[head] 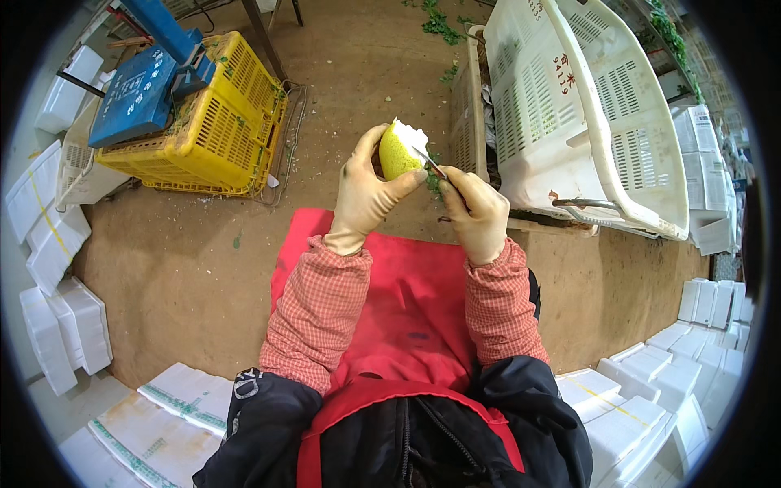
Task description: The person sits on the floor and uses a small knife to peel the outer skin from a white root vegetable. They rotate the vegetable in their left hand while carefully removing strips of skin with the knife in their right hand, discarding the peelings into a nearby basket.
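In front of me, above the lap of a red apron [409, 287], my left hand [364, 195] grips a yellow-green speckled fruit [399, 154], which looks like a pear. White flesh is bared on its upper right side, with a ragged top edge. My right hand [479, 210] is closed around a small knife [434, 168], whose blade meets the cut flesh. Most of the knife's handle is hidden in the fist. Both hands wear cream-coloured gloves, and red checked sleeve covers reach up my forearms.
A blue platform scale [137, 91] rests on a yellow plastic crate [226, 140] at the left. Large white slotted crates [537, 116] stand at the right. Green leaves [440, 24] litter the brown floor [348, 67]. White foam boxes [67, 329] line both sides.
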`<state>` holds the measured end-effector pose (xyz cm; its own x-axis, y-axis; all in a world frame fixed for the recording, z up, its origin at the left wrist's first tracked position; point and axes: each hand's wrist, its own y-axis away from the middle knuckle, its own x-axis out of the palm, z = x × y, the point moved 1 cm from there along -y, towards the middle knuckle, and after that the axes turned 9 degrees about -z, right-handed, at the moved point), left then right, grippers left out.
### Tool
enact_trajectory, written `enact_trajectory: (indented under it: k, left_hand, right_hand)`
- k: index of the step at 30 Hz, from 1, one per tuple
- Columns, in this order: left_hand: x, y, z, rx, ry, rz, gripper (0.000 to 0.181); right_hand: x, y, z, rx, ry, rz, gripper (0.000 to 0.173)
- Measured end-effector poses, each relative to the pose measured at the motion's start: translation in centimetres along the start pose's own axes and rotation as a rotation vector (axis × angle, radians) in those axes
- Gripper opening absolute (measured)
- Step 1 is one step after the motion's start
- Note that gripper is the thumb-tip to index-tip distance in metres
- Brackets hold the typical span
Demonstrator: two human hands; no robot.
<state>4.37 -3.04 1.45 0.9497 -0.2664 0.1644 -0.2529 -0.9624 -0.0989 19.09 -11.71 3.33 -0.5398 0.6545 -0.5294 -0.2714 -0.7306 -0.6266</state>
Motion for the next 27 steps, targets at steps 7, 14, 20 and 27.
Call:
enact_trajectory:
  k: [7,14,20,27]
  left_hand:
    - [-0.4,0.2,1.1,0.294,-0.473,-0.147,0.071]
    - [-0.1,0.4,1.9,0.016,-0.044,-0.051,0.068]
    - [0.1,0.5,1.1,-0.293,0.187,0.041,0.064]
    - [0.5,0.6,1.7,-0.14,0.068,-0.002,0.058]
  right_hand:
    - [1.2,0.9,-0.4,-0.022,0.059,-0.007,0.02]
    - [1.3,0.8,-0.1,-0.004,0.074,0.012,0.016]
    - [1.1,0.9,-0.2,0.058,0.094,0.071,0.015]
    - [1.3,1.2,-0.7,0.034,0.105,0.063,0.015]
